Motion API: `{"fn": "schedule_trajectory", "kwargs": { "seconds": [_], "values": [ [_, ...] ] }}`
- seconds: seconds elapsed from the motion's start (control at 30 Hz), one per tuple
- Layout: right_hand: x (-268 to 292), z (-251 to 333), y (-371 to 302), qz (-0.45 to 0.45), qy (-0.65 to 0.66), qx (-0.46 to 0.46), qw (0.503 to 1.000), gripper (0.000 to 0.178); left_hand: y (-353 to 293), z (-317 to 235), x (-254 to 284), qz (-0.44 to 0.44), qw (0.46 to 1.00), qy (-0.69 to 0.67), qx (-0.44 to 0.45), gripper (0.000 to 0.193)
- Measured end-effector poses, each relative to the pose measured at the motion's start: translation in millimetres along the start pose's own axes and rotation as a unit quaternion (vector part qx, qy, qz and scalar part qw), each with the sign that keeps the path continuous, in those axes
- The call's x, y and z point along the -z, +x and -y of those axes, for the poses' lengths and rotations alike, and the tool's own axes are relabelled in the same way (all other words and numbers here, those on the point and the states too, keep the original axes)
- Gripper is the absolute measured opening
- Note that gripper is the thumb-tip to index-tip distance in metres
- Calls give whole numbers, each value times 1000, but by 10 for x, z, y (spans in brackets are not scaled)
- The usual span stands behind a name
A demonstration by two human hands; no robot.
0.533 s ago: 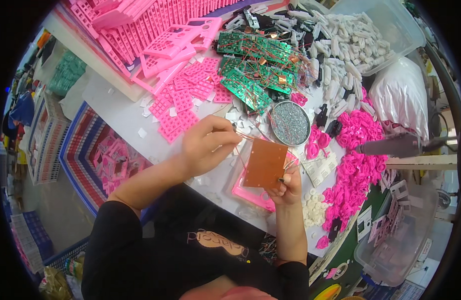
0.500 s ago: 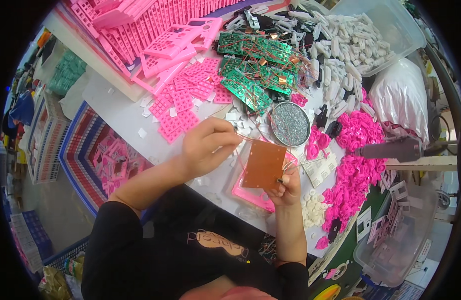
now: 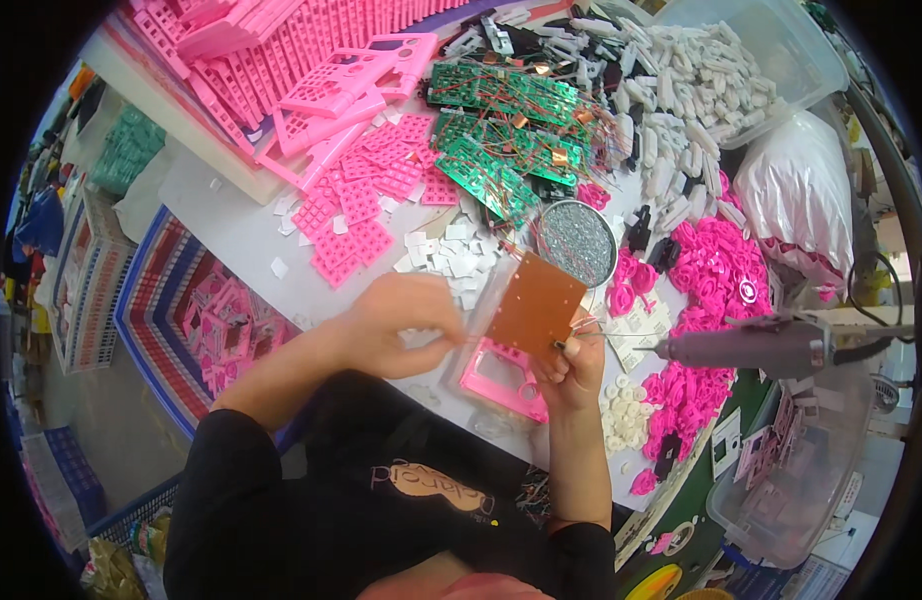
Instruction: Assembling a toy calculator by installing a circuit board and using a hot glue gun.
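My right hand (image 3: 573,370) grips a brown circuit board (image 3: 537,303) by its lower right corner, thumb in front. The board is tilted, and thin wires stick out at its upper left corner and right side. To its left, over the table's near part, my left hand (image 3: 401,325) is bent inward and blurred by motion; it stands apart from the board, and I cannot make out anything in it. Underneath the board lies a pink plastic frame (image 3: 501,380), partly covered by it. A round tin of small screws (image 3: 578,243) stands just beyond.
Green circuit boards (image 3: 491,180), pink keypads (image 3: 356,245) and white squares (image 3: 451,255) lie beyond my hands. On the right hangs a grey electric screwdriver (image 3: 751,348) near heaped pink parts (image 3: 716,270). Pink casings (image 3: 346,90) fill the far left; white parts (image 3: 706,85) heap at far right.
My left hand has come away from the wires at the board's corner, moving left and toward me. The board has turned clockwise in my right hand. The screwdriver has shifted left and down.
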State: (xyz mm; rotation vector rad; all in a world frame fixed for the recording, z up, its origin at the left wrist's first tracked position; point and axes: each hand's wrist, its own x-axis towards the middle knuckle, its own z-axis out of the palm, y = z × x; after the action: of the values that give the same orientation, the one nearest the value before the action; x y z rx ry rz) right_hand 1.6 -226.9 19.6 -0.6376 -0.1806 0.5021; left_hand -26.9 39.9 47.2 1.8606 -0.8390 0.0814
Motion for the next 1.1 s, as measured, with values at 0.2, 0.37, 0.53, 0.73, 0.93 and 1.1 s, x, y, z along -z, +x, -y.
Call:
{"fn": "schedule_trajectory", "kwargs": {
  "seconds": [0.2,0.37,0.53,0.73,0.93,1.1],
  "values": [
    [39,66,-110,-31,-184,-42,982,15,154,18,3,83,970,-172,153,42],
    [-140,79,-98,-60,-297,5,953,12,285,-98,-284,-86,877,-386,273,31],
    [-135,205,-117,-133,-249,42,958,14,157,38,-339,-104,857,-390,322,35],
    [-54,178,-73,-159,-248,4,955,21,124,48,-409,-112,859,-391,311,37],
    [-103,182,25,-201,-223,14,954,28,57,107,-458,-117,862,-404,284,39],
    [26,22,-16,-156,-186,-108,964,30,158,59,-554,-148,815,-523,203,44]
  ]
}}
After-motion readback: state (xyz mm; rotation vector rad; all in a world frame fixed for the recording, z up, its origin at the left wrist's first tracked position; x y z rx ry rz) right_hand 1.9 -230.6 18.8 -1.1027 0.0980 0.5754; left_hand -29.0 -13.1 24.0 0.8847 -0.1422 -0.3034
